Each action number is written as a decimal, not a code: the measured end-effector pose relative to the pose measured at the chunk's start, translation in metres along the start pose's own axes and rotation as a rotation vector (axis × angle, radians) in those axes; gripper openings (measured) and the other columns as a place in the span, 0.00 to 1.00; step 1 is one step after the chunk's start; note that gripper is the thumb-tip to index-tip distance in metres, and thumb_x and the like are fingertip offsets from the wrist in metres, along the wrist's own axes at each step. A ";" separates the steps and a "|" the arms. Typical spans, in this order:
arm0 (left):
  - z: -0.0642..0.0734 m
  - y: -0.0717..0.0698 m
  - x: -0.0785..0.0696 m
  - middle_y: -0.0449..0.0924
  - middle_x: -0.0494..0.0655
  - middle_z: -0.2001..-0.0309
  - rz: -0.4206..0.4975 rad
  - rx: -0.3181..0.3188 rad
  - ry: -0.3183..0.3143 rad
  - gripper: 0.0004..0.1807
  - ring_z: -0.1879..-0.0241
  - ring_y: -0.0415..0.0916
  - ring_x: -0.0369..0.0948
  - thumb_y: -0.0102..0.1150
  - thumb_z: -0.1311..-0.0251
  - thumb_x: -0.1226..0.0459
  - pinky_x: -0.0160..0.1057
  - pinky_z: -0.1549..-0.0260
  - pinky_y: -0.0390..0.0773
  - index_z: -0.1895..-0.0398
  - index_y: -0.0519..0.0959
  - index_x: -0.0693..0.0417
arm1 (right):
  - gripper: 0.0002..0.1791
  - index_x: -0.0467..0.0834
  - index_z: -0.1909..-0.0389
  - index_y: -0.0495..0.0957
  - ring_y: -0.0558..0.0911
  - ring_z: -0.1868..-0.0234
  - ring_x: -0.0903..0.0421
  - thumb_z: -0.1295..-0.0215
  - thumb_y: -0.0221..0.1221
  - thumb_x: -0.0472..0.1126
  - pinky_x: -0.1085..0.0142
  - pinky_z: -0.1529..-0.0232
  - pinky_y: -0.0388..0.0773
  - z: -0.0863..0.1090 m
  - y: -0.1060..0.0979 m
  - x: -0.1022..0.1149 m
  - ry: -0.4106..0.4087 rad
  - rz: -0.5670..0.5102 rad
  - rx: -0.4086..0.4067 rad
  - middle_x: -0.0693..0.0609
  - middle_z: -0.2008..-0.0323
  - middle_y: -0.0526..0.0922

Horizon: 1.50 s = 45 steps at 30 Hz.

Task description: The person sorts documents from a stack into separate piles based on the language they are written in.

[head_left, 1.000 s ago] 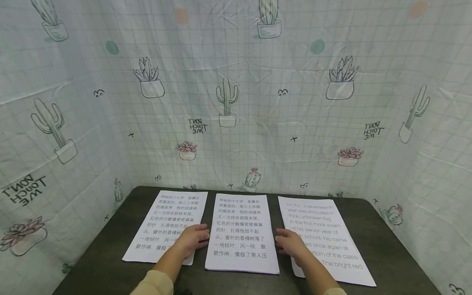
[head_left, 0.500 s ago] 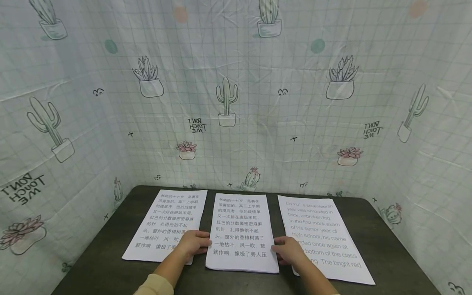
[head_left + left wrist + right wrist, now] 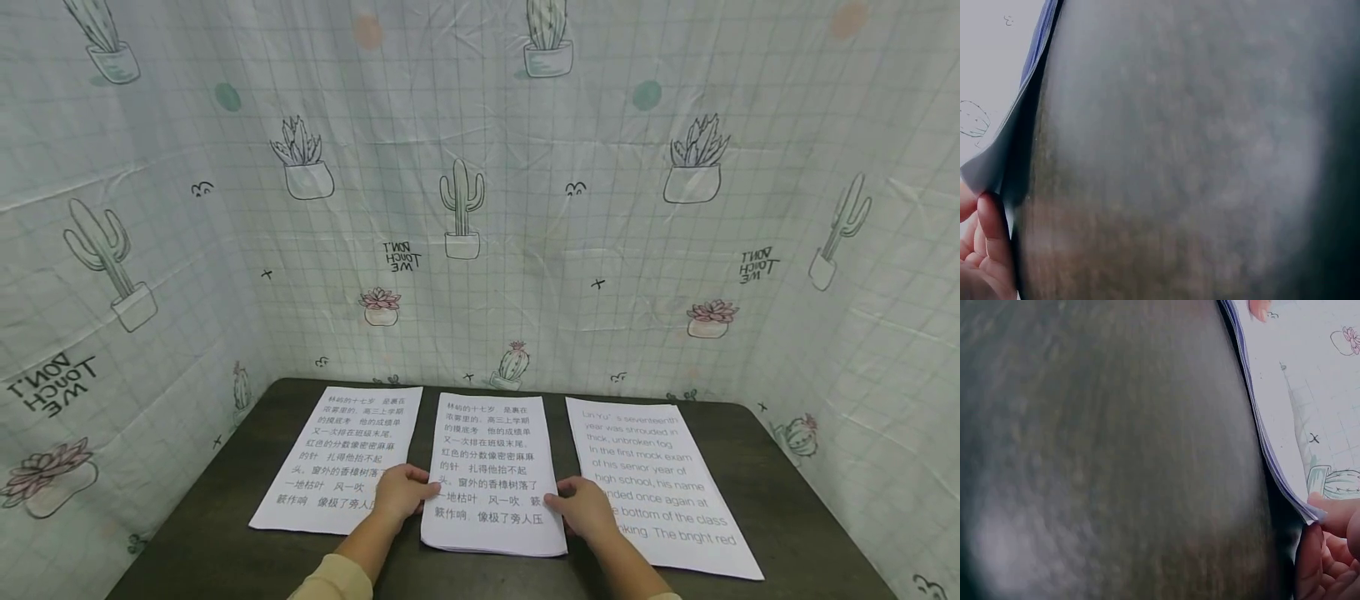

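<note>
The middle paper stack [image 3: 487, 467], printed with Chinese text, lies on the dark table between my hands. My left hand [image 3: 401, 493] pinches its left edge near the lower half, thumb on top and fingers beneath. On the opposite side my right hand [image 3: 587, 504] pinches the right edge in the same way. The left wrist view shows the stack's edge [image 3: 1005, 144] curved up from the table at the fingertips. In the right wrist view several layered sheets [image 3: 1272, 462] bend up to the thumb and fingers.
A second Chinese-text stack [image 3: 337, 450] lies to the left, partly behind my left hand. An English-text stack [image 3: 645, 467] lies to the right, partly under my right forearm. The dark table [image 3: 202, 517] ends at a cactus-print cloth [image 3: 480, 317] that hangs behind and beside it.
Both hands have moved inward to the middle stack and now grip its side edges; a second ago they hovered beside it. The side edges are now raised. The other stacks have stayed put.
</note>
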<state>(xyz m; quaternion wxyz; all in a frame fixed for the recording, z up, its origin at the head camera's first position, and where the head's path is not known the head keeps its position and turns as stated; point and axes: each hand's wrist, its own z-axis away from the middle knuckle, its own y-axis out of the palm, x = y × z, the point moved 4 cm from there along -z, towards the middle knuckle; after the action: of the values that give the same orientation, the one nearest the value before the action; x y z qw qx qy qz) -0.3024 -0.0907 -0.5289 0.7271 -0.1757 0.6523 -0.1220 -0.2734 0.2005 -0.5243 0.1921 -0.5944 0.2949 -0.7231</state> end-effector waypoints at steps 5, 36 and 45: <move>-0.001 0.001 0.001 0.81 0.53 0.70 0.010 -0.022 -0.003 0.12 0.77 0.75 0.39 0.68 0.49 0.70 0.33 0.78 0.78 0.62 0.82 0.68 | 0.22 0.30 0.50 0.78 0.79 0.78 0.56 0.41 0.64 0.40 0.65 0.79 0.75 0.001 -0.001 0.003 -0.007 0.004 -0.026 0.45 0.73 0.82; -0.003 0.006 -0.001 0.83 0.60 0.51 0.246 0.172 0.024 0.29 0.63 0.82 0.38 0.55 0.46 0.72 0.37 0.66 0.83 0.37 0.70 0.70 | 0.12 0.33 0.63 0.81 0.76 0.70 0.53 0.42 0.63 0.40 0.65 0.72 0.70 0.001 0.001 -0.003 -0.015 -0.097 -0.113 0.45 0.70 0.81; -0.006 0.006 -0.007 0.74 0.61 0.39 0.444 0.278 0.005 0.32 0.51 0.81 0.40 0.52 0.38 0.68 0.38 0.52 0.82 0.29 0.60 0.67 | 0.24 0.30 0.45 0.76 0.84 0.57 0.46 0.39 0.60 0.40 0.56 0.59 0.81 -0.001 -0.007 0.000 0.008 -0.169 -0.090 0.35 0.54 0.84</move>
<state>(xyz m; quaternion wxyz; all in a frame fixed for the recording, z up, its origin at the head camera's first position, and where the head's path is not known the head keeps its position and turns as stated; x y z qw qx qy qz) -0.3097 -0.0831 -0.5250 0.7516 0.0737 0.6537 -0.0484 -0.2744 0.2060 -0.5197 0.1026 -0.6221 0.2767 -0.7252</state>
